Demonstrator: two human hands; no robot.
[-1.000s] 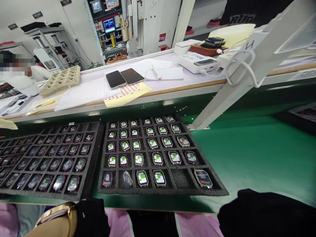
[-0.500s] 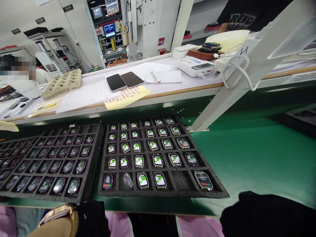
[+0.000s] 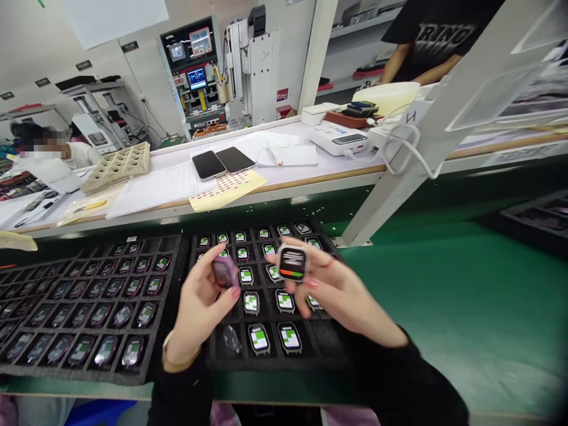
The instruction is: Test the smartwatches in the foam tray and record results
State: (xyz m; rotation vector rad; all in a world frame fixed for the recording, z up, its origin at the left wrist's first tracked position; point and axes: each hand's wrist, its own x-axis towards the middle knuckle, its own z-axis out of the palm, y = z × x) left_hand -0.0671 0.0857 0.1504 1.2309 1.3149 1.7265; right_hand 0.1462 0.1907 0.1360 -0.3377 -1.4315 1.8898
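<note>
**Small, Stiff and Best Held by the Edges**

We see the left hand (image 3: 199, 303) with its fingers clamped on a purple-cased watch (image 3: 225, 272), and the right hand (image 3: 344, 290) with its fingers closed around a pale-cased watch (image 3: 293, 262), both watches above the dark foam tray (image 3: 275, 362) on the green surface (image 3: 452, 296). We judge each watch light and rigid, its smooth screen probably slippery and easily scratched. We would grip opposite sides of the case, leaving the screen untouched.
</note>
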